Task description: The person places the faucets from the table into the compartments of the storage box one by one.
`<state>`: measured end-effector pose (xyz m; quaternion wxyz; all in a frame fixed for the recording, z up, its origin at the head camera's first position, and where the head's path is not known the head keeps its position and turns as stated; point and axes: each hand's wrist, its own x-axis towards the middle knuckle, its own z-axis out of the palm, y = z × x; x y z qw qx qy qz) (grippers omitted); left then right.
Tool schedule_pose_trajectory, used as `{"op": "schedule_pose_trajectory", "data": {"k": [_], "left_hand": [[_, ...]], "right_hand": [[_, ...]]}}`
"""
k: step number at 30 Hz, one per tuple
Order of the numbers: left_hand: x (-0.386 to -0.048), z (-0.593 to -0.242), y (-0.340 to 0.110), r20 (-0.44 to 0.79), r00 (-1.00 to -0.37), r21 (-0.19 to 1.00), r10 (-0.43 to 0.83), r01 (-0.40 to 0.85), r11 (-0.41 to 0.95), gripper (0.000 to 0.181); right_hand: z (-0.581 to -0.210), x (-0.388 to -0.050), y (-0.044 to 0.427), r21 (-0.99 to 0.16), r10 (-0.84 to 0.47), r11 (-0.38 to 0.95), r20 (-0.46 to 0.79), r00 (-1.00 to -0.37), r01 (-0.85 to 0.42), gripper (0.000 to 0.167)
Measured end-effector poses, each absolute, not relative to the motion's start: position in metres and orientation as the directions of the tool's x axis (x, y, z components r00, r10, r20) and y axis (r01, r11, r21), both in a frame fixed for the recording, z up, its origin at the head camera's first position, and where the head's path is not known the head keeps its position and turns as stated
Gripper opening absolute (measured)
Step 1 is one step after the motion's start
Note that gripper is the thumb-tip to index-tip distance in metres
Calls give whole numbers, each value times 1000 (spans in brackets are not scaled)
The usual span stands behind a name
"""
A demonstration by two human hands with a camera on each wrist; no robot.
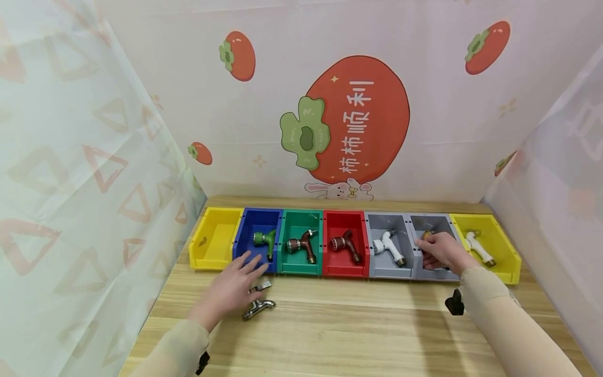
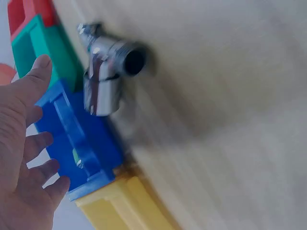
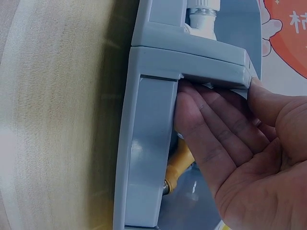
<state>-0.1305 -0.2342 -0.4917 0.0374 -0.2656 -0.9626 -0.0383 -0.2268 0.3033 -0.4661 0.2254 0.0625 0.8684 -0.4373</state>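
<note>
My left hand [image 1: 234, 287], fingers spread and holding nothing, hovers at the front of the blue bin [image 1: 245, 214]. Below it two chrome faucets lie on the table, the nearer faucet [image 1: 259, 309] in full view and the other faucet [image 1: 261, 286] partly hidden. A green faucet [image 1: 270, 242] rests in the blue bin. My right hand [image 1: 443, 250] grips the side wall of the right grey bin [image 3: 153, 148], thumb at the rim and fingers inside. Beneath those fingers a yellow-orange faucet [image 3: 180, 163] shows in part.
Dark red-brown faucets lie in the green bin [image 1: 301, 215] and red bin [image 1: 344, 215]. White faucets lie in the left grey bin [image 1: 383, 219] and right yellow bin [image 1: 506, 251]. The left yellow bin [image 1: 218, 238] stands at the row's end. Printed cloth [image 1: 264, 115] surrounds the table.
</note>
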Motion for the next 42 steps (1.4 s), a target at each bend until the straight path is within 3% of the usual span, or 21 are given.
{"op": "schedule_pose_trajectory", "data": {"k": [16,24,30,42], "left_hand": [[-94,-524,-236,91,-812,89,577,584,807,73],[-92,-533,-238,145,-813,91,564,579,810,52],[-94,-535,-239,186,-803,85,566,587,805,51],[-93,-534,-234,160,-899,232,409,437,869,64]], "right_hand": [[-468,-227,304,-733,-85,607,-443,-892,306,37],[-469,-226,303,-736,-83,603,-442,-893,308,37],[-468,-226,303,-739,-82,600,-439,-895,307,37],[-469,-225,304,-740,-87,602,-434,-897,300,37]]}}
